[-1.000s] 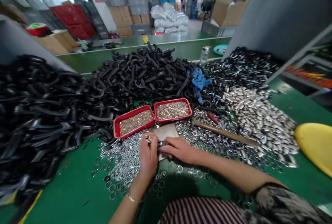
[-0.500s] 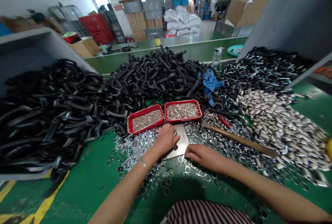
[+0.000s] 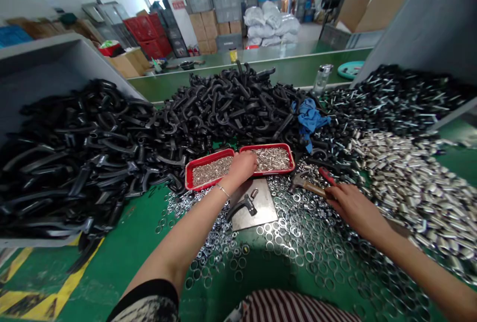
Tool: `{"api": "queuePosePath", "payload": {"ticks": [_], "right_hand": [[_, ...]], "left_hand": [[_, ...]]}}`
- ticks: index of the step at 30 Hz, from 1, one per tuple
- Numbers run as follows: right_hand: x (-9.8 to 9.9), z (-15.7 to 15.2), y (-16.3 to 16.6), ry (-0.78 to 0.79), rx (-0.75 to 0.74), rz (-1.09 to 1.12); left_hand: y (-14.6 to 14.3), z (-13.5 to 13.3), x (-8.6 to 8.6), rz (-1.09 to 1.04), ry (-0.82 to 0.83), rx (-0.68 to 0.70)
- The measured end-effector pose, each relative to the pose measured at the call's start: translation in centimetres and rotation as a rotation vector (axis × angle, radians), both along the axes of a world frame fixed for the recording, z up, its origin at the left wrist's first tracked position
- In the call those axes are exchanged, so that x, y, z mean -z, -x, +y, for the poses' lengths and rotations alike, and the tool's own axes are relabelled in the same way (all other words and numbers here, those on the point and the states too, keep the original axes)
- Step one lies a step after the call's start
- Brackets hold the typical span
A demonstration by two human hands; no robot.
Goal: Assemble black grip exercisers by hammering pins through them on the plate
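Note:
My left hand (image 3: 243,165) is at the left end of the right red tray (image 3: 291,168), fingers curled down at the small metal pins (image 3: 274,158). Its fingertips are partly hidden, so what they pinch does not show. My right hand (image 3: 350,206) is closed round the wooden handle of a claw hammer (image 3: 315,189), which lies among metal rings. Between the hands is a flat metal plate (image 3: 263,216). A curved black lever (image 3: 242,204) rests on it, with a small silver sleeve (image 3: 254,193) just above.
Another red tray (image 3: 189,178) of small metal pieces stands left. Black levers (image 3: 223,103) are heaped behind and at left. Silver sleeves (image 3: 413,183) spread at right, metal rings (image 3: 309,257) in front. A blue cloth (image 3: 311,117) and red-handled tool (image 3: 327,175) lie nearby.
My left hand has moved up from the plate to the right tray, uncovering the lever and sleeve. My right hand has gone right from the plate's edge and taken hold of the hammer.

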State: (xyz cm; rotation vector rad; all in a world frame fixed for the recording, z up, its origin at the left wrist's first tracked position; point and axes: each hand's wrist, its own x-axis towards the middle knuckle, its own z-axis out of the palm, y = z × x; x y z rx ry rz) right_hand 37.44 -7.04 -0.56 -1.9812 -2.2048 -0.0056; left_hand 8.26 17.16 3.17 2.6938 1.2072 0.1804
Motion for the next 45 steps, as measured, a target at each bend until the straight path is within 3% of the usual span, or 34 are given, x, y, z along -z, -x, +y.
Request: {"api": "queuePosePath", "payload": {"ticks": [4, 7, 10, 13, 16, 22, 26, 32, 36, 38, 40, 45], "right_hand": [[-0.6, 1.1, -0.3, 0.092, 0.001, 0.088], [-1.9, 2.2, 0.0, 0.289, 0.036, 0.248], [-3.0, 2.9, 1.0, 0.54, 0.102, 0.514], [-3.8, 3.0, 2.3, 0.759, 0.228, 0.868], [-4.5, 2.8, 4.1, 0.854, 0.329, 1.109], [-4.2, 1.8, 8.6, 0.712, 0.195, 1.333], [-3.7, 1.7, 9.8, 0.614, 0.104, 1.136], [-4.4, 2.3, 10.8, 0.58, 0.105, 0.978], [-3.6, 2.6, 11.2, 0.596, 0.139, 0.998], [-3.3, 2.7, 11.2, 0.579, 0.105, 0.955], [-3.5, 2.7, 11.2, 0.509, 0.046, 0.86], [-5.9, 3.1, 12.8, 0.243, -0.065, 0.635]], "left_hand": [[0.8, -0.6, -0.7, -0.366, 0.107, -0.173], [2.4, -1.7, -1.0, -0.56, 0.164, -0.154], [5.0, -4.2, -0.4, -0.611, 0.267, -0.108], [7.6, -7.1, 1.0, -0.642, 0.432, -0.211], [8.8, -9.0, 2.4, -0.598, 0.462, -0.275], [7.8, -9.7, 3.8, -0.409, 0.311, -0.317], [7.3, -9.6, 3.9, -0.346, 0.218, -0.282], [7.8, -9.5, 4.1, -0.364, 0.271, -0.306], [7.9, -9.3, 3.9, -0.217, 0.128, -0.144], [8.0, -9.4, 3.5, -0.117, 0.041, 0.004], [8.2, -9.8, 3.1, -0.072, 0.006, 0.055], [8.8, -12.7, 3.6, -0.24, 0.035, -0.154]]}}
